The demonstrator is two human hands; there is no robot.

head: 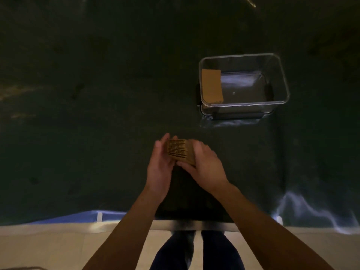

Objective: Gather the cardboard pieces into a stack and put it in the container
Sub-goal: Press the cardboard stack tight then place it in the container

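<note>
A stack of brown cardboard pieces (177, 151) is held between both hands above the dark table, its layered edges facing me. My left hand (158, 168) presses the stack's left side with fingers upright. My right hand (204, 166) wraps its right side and top. A clear plastic container (272, 61) stands further back on the right. Inside it one cardboard piece (212, 85) leans against the left wall.
The dark table surface (97, 114) stretches wide to the left and back. Its near edge (194, 224) runs just in front of my legs, with pale floor below. The container's dark clips show at its front and sides.
</note>
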